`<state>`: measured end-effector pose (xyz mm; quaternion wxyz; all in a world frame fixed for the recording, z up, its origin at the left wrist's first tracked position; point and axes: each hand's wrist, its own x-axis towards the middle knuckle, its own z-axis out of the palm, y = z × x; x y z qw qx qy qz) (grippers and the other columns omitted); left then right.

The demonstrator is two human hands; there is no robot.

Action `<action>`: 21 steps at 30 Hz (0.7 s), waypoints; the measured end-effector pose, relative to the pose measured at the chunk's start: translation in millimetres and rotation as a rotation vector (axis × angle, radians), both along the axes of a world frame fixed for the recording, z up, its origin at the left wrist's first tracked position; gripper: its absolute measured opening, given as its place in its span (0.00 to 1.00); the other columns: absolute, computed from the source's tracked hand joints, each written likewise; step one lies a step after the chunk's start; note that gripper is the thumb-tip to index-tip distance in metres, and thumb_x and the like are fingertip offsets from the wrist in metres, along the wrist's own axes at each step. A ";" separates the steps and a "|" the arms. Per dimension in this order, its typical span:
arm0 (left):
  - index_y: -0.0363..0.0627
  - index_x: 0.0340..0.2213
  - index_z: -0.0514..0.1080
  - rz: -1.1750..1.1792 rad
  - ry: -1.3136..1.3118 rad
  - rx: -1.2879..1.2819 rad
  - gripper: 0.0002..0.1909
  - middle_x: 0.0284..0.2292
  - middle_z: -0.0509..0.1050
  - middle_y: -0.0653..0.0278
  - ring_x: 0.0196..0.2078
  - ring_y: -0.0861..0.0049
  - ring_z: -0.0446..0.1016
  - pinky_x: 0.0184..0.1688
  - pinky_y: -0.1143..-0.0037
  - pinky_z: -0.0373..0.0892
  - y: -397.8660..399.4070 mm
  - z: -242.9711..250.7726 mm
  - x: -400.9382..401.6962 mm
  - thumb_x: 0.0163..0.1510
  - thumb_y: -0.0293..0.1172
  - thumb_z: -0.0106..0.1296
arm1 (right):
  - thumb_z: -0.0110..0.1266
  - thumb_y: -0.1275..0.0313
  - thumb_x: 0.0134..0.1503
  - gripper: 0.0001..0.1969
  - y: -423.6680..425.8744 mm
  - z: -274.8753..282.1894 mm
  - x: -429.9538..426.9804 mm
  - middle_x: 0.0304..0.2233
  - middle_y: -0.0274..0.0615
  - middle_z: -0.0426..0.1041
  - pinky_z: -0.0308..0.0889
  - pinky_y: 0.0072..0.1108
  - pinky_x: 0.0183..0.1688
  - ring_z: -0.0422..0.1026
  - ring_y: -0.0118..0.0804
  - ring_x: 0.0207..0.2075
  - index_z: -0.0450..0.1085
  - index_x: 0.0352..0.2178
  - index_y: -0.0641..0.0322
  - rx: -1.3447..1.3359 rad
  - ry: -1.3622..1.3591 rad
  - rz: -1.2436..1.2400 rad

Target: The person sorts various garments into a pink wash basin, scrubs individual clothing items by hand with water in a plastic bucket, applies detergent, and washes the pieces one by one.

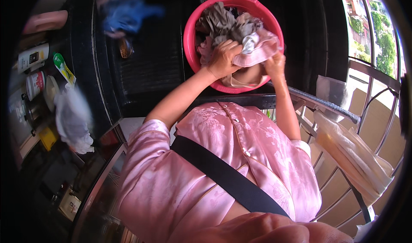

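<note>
A round pink plastic tub [190,46] stands before me on a dark surface, filled with a heap of clothes. My left hand [225,58] is closed on a light pink garment [262,46] with a white patch, at the tub's near side. At the garment's right end, my right hand [276,65] grips its edge by the tub's rim. Bunched grey-green fabric [219,20] lies behind the pink garment. A beige piece of clothing [248,77] sits under it, nearest to me.
A blurred blue cloth [125,16] lies at the far left, beside a small amber object [125,48]. Further left are a green tube [62,66] and a white plastic bag [74,117]. Metal railings [373,70] with a hanging pale cloth [354,156] border the right.
</note>
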<state>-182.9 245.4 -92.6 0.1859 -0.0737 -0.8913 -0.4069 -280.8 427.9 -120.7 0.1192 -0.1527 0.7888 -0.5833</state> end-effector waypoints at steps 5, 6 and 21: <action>0.41 0.36 0.65 0.122 -0.393 -0.214 0.32 0.36 0.65 0.57 0.42 0.61 0.64 0.43 0.65 0.62 22.5 -53.2 44.6 0.30 0.45 0.63 | 0.53 0.67 0.47 0.12 8.4 -10.6 24.1 0.29 0.53 0.69 0.63 0.35 0.36 0.67 0.50 0.31 0.68 0.28 0.66 0.337 0.180 0.027; 0.41 0.39 0.64 0.150 -0.353 -0.187 0.36 0.39 0.64 0.56 0.45 0.60 0.62 0.46 0.64 0.61 20.8 -52.1 47.3 0.29 0.47 0.64 | 0.54 0.66 0.46 0.15 1.1 -2.8 21.8 0.34 0.53 0.68 0.61 0.35 0.41 0.66 0.51 0.36 0.67 0.33 0.65 0.321 0.386 0.000; 0.43 0.47 0.63 0.228 -1.000 -0.350 0.38 0.47 0.63 0.53 0.52 0.57 0.57 0.50 0.52 0.53 -36.6 -136.5 38.4 0.37 0.55 0.53 | 0.54 0.61 0.40 0.23 -109.6 -72.5 51.1 0.39 0.49 0.66 0.57 0.38 0.45 0.64 0.51 0.41 0.65 0.38 0.61 0.576 0.648 0.505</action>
